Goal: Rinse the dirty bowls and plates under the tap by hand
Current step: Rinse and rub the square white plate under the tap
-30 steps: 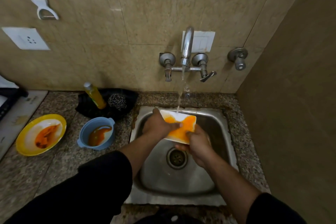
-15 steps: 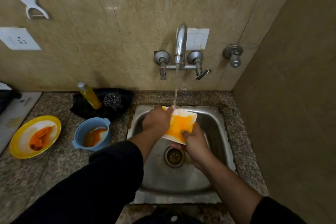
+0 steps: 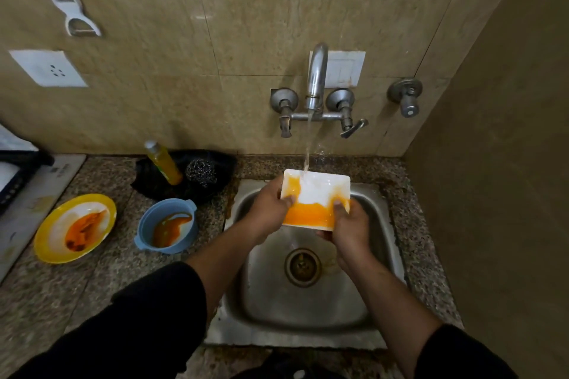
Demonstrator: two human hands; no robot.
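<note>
Black sleeves [image 3: 138, 326] frame the near edge, w/ both forearms stretched over the steel sink [image 3: 292, 341]. Above the drain [image 3: 303, 266], a white rectangular dish [image 3: 320, 191] is held over the basin, right under the water stream [image 3: 308, 144]. It is gripped by the L hand [image 3: 271, 209] at its left edge & by the R hand [image 3: 348, 224] at its near-right corner. Thumbs are pressed on the inner face and fingers curled beneath. The dish appears tilted, far edge up twd the tap [image 3: 315, 77], prob. so the orange residue is carried down to the near edge & off into the basin. The far half is white, the near band orange, so this piece is judged approx. half rinsed.

On the speckled granite counter [image 3: 92, 286], left of the sink, a blue bowl [image 3: 166, 228] & a yellow plate [image 3: 74, 228] are left w/ orange-brown smears, not yet rinsed but within reach. Behind them a soap bottle [image 3: 163, 163] & steel scrubber [image 3: 200, 172] are set on a black cloth [image 3: 147, 181] by the wall. Brown staining is seen along the sink's left rim. Beige tiles [image 3: 246, 24] are carried up the back & right walls, w/ a socket [image 3: 49, 69], a hung peeler [image 3: 70, 9] & a separate valve [image 3: 406, 98].
</note>
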